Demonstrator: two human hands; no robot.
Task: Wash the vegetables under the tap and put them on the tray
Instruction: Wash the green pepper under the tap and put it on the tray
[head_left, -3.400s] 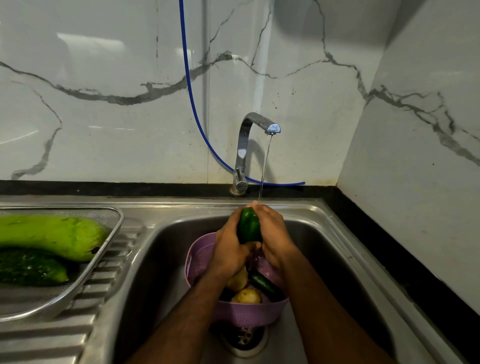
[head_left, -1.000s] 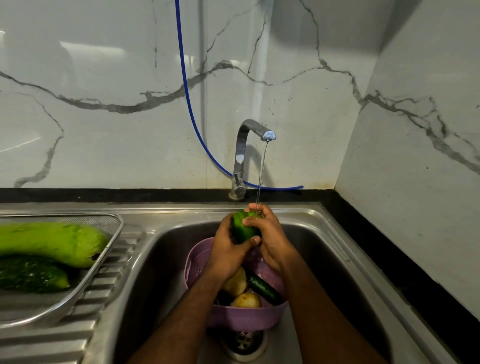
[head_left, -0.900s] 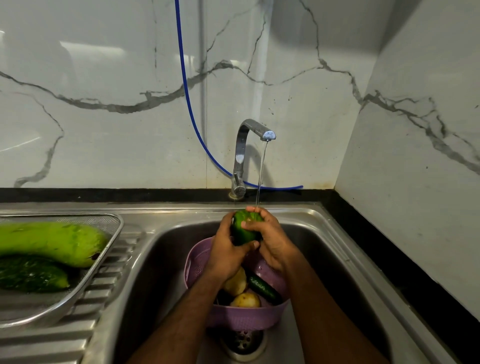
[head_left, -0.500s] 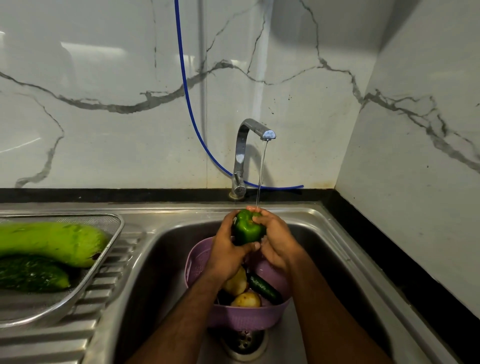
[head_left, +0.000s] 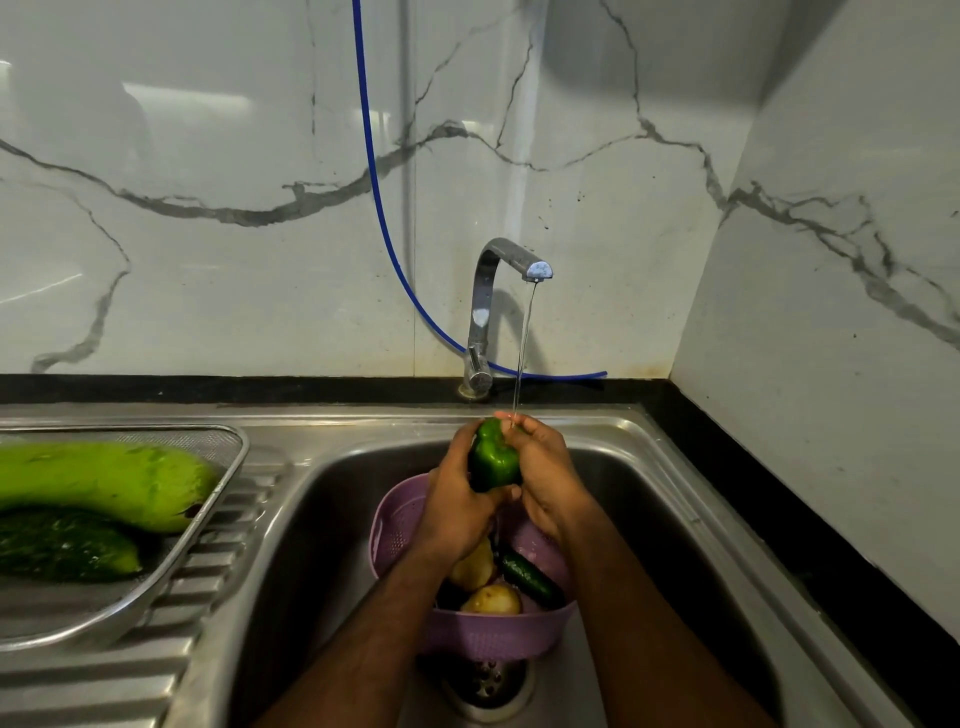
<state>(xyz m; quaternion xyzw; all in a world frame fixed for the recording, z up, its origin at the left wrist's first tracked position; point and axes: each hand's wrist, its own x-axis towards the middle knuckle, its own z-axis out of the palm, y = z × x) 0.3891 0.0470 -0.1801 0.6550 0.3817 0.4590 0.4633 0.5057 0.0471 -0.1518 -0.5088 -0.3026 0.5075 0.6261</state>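
Observation:
A green bell pepper (head_left: 492, 460) is held between both hands under the thin stream from the chrome tap (head_left: 496, 306). My left hand (head_left: 457, 499) grips its left side and my right hand (head_left: 545, 475) wraps its right side, the water hitting my right fingers. Below them a purple colander (head_left: 488, 631) stands in the sink with potatoes (head_left: 491, 600) and a dark cucumber (head_left: 530, 579). On the left a metal mesh tray (head_left: 156, 577) holds a pale green bottle gourd (head_left: 104, 483) and a dark green cucumber (head_left: 62, 545).
The steel sink basin (head_left: 675, 545) has a drain (head_left: 485, 686) under the colander and a ribbed drainboard (head_left: 104, 680) under the tray. A blue hose (head_left: 374, 182) hangs down the marble wall behind the tap. A marble side wall closes the right.
The hands have kept turning and rubbing the pepper under the stream; it has rolled so its lobed side now faces me. Tray and colander have not moved.

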